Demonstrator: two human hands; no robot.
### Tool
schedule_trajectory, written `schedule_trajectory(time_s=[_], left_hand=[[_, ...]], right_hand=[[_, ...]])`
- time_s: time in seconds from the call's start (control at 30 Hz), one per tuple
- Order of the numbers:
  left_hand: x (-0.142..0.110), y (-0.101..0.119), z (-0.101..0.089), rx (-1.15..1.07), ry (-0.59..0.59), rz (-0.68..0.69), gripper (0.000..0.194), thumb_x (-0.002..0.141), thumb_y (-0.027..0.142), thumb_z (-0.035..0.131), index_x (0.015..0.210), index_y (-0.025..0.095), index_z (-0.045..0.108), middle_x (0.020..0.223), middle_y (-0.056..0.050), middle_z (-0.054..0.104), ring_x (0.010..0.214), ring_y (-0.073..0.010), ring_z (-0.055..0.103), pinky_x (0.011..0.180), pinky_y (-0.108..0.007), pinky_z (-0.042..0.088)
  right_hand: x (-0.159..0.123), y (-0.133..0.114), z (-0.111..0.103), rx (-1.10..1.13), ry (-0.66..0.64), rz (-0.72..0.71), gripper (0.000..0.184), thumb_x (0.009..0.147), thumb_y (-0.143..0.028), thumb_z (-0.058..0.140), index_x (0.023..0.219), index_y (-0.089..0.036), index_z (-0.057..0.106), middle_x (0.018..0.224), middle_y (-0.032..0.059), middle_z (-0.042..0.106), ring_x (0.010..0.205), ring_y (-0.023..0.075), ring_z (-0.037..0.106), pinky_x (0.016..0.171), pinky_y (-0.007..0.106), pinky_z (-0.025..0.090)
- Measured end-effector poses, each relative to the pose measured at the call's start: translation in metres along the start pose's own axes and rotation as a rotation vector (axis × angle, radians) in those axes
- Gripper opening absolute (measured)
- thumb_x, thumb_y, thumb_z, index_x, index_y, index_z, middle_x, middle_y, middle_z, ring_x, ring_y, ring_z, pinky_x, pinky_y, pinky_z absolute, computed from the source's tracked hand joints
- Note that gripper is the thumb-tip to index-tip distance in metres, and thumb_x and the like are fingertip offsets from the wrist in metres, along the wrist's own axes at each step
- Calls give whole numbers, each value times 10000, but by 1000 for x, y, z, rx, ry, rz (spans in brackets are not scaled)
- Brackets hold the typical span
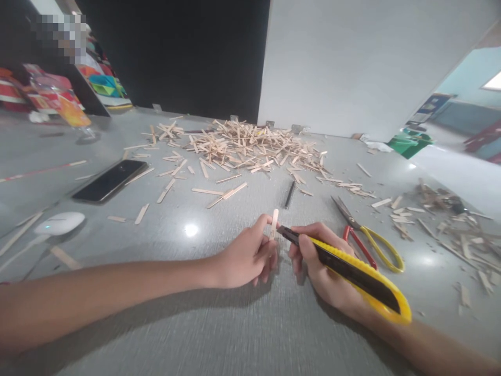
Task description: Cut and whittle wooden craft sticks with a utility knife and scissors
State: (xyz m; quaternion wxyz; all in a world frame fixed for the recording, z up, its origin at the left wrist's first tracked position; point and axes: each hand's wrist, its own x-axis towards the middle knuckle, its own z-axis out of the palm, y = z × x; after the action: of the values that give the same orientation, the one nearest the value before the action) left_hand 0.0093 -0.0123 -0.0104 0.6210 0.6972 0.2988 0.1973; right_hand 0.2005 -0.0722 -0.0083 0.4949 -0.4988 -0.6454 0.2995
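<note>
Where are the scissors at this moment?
In the head view, the scissors lie right of centre on the table, just beyond the right hand, which holds the yellow cutter.

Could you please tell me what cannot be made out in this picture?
Head view: whether the blade touches the wooden stick, too small.
Head view: label on the bottle, blurred.
Head view: yellow item, mostly covered by the stick pile.
Head view: the white cable, cut off by the left edge.
</note>
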Motion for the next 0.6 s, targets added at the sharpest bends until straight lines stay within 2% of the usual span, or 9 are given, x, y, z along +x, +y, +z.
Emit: schedule_trajectory(time_s=[0.23, 0.4, 0.6], left_hand=[[0, -1, -4, -9, -29, -20, 165, 1113, 401, 404, 1176, 254, 364, 737, 45, 632, 484, -108, 592, 377, -162, 426], [1, -2, -5, -3, -27, -26, 121, 1099, 310, 429, 1193, 252, 380, 745, 45, 635, 487, -107, 592, 379, -163, 393], [1, -4, -4, 76, -30, 3, 60, 1106, 253, 373, 1164, 237, 380, 703, 61, 619, 490, -92, 579, 499, -200, 466]], right_hand=[[1, 7, -3, -56, -54, -55, 157, 1057, -320, 588, 1105, -209, 689, 647, -28, 715, 439, 101, 630, 467, 216, 501], [1, 11, -7, -113, -49, -85, 162, 1044, -291, 606, 1120, -221, 732, 625, -46, 713, 427, 95, 624, 478, 211, 510], [3, 12, -9, -156, -47, -90, 166, 1033, -275, 617, 1108, -218, 755, 616, -50, 712, 429, 106, 635, 478, 229, 508]])
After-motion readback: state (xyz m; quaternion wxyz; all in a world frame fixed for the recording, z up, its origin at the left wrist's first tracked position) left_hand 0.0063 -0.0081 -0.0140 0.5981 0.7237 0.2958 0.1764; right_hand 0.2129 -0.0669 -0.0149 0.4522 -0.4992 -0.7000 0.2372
